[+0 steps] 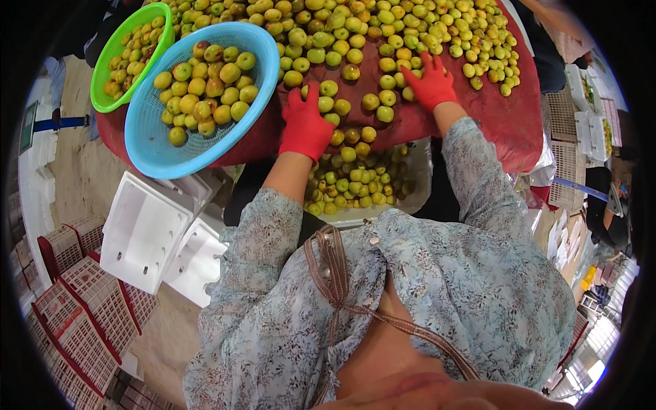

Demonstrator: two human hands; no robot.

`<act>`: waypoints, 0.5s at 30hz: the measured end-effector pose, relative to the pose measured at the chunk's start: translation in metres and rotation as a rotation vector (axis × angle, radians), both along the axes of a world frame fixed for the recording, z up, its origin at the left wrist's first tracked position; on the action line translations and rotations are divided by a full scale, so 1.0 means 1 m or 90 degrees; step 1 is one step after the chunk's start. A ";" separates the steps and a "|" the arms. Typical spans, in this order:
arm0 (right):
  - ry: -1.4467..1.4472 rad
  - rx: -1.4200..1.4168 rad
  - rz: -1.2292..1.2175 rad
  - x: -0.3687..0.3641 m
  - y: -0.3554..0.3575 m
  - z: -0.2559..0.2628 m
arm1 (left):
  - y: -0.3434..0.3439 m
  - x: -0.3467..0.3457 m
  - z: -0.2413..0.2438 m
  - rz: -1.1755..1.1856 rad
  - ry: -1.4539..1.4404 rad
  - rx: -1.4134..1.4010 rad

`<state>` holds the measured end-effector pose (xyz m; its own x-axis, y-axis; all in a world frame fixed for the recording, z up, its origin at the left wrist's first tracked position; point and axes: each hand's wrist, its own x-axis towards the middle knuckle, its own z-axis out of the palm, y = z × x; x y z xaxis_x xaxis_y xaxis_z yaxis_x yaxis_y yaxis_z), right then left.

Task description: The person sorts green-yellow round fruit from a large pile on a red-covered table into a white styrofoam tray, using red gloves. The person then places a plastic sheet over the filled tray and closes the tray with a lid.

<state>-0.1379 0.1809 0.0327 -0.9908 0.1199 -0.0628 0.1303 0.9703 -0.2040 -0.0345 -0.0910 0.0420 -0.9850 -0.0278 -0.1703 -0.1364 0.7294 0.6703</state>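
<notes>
Many small round yellow-green fruits (pixel 335 20), some with brown patches, lie spread over a table with a dark red cover (pixel 512 123). My left hand (pixel 306 125), in a red glove, rests at the left of a loose group, its fingers around or against a fruit; whether it grips one cannot be told. My right hand (pixel 430 84), gloved in red too, has its fingers spread against fruits further right. Between and below my hands, several fruits are at the table's edge, above a white foam box (pixel 423 174) that holds more of them.
A blue plastic basket (pixel 141 138) of fruits stands left of my left hand, beside a green basket (pixel 97 87) with fruits. White foam boxes (pixel 148 230) and plastic crates (pixel 82 307) are on the floor at left. Other people are at the upper corners and far right.
</notes>
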 end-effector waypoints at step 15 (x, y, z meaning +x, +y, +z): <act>0.141 -0.105 0.500 0.137 -0.070 0.017 | -0.011 0.000 -0.003 0.013 0.086 0.026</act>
